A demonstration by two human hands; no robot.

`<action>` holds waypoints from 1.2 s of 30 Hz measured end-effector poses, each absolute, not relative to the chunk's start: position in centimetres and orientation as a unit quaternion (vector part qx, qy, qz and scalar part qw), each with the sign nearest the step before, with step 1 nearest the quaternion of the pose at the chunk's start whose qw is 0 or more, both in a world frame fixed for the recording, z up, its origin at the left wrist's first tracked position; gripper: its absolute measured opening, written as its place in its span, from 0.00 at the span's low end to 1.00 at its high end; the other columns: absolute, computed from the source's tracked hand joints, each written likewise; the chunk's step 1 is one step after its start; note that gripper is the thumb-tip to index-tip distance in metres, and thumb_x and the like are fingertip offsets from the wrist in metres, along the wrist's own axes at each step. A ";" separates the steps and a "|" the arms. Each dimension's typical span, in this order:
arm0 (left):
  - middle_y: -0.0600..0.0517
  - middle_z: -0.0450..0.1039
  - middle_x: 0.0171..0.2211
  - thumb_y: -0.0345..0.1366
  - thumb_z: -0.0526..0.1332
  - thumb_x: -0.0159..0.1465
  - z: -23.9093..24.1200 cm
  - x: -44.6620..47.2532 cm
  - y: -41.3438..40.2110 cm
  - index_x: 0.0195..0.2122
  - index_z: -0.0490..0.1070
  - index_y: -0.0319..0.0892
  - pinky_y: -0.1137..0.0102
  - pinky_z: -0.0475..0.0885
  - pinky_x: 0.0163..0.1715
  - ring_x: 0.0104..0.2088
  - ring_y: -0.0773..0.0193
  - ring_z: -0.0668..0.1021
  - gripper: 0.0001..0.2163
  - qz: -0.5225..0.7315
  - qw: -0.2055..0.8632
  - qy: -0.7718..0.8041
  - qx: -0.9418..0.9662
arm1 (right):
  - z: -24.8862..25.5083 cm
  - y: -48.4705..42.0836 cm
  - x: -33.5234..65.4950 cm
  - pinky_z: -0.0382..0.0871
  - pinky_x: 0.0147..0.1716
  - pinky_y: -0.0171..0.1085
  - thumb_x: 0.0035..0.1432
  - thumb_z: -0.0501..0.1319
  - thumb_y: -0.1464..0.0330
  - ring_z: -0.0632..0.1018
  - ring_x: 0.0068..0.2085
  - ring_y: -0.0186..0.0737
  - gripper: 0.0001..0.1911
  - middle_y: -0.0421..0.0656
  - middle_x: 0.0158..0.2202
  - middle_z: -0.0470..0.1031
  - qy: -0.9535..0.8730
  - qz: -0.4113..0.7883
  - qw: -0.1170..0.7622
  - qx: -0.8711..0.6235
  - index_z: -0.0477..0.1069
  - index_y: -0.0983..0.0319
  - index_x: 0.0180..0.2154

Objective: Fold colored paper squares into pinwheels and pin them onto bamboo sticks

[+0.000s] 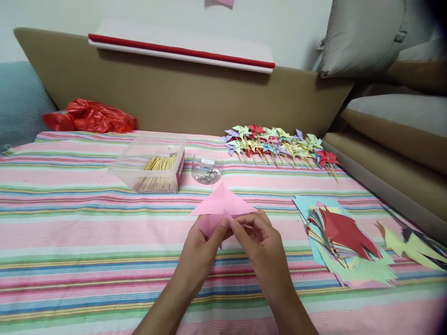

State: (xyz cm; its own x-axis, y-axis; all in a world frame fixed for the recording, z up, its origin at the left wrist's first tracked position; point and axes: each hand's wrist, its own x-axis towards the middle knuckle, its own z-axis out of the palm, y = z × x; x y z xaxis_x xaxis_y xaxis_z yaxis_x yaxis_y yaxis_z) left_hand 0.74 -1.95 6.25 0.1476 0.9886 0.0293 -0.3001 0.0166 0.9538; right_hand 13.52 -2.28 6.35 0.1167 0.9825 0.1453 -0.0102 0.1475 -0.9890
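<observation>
Both my hands meet over the striped cloth (70, 242) in the lower middle of the view. My left hand (202, 249) pinches the lower edge of a pink paper piece (220, 204), folded into a pointed triangular flap that sticks up and away. My right hand (260, 246) closes its fingers on the same paper from the right. A clear plastic box of wooden sticks (153, 170) stands beyond the paper to the left, and a small clear tub of silver pins (206, 170) sits beside it.
A row of finished paper pinwheels (279, 144) lies at the back right. A stack of cut coloured paper (344, 242) lies to my right, with more yellow and black pieces (412, 242) at the edge. A red plastic bag (89, 116) sits back left. A brown headboard (195, 93) runs behind.
</observation>
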 end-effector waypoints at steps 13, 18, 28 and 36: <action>0.48 0.79 0.40 0.43 0.63 0.67 7.2 -1.3 -2.9 0.48 0.78 0.43 0.64 0.75 0.45 0.42 0.56 0.79 0.14 0.490 0.554 0.412 0.533 | 7.8 -3.5 14.5 0.73 0.50 0.47 0.52 0.71 0.56 0.78 0.48 0.45 0.23 0.44 0.53 0.74 -0.401 0.474 0.596 -0.509 0.69 0.53 0.47; 0.52 0.77 0.39 0.41 0.61 0.69 7.8 -2.6 -3.7 0.69 0.56 0.51 0.68 0.73 0.42 0.39 0.61 0.78 0.28 0.384 0.653 0.360 0.544 | 8.6 -3.8 15.6 0.73 0.48 0.44 0.52 0.70 0.58 0.77 0.52 0.50 0.18 0.45 0.53 0.75 -0.476 0.595 0.484 -0.430 0.79 0.56 0.45; 0.50 0.79 0.41 0.39 0.68 0.62 7.8 -2.6 -3.3 0.62 0.64 0.49 0.65 0.73 0.45 0.43 0.58 0.80 0.27 0.432 0.661 0.382 0.480 | 6.7 -3.9 14.1 0.72 0.43 0.40 0.56 0.70 0.59 0.78 0.40 0.41 0.11 0.41 0.35 0.81 -0.387 0.600 0.555 -0.428 0.80 0.59 0.37; 0.47 0.80 0.46 0.39 0.70 0.61 5.7 0.3 -3.7 0.44 0.78 0.44 0.68 0.74 0.46 0.45 0.59 0.80 0.12 0.539 0.611 0.400 0.419 | 6.8 -3.6 11.3 0.73 0.50 0.46 0.53 0.71 0.60 0.80 0.44 0.45 0.11 0.43 0.38 0.83 -0.259 0.632 0.637 -0.358 0.80 0.59 0.36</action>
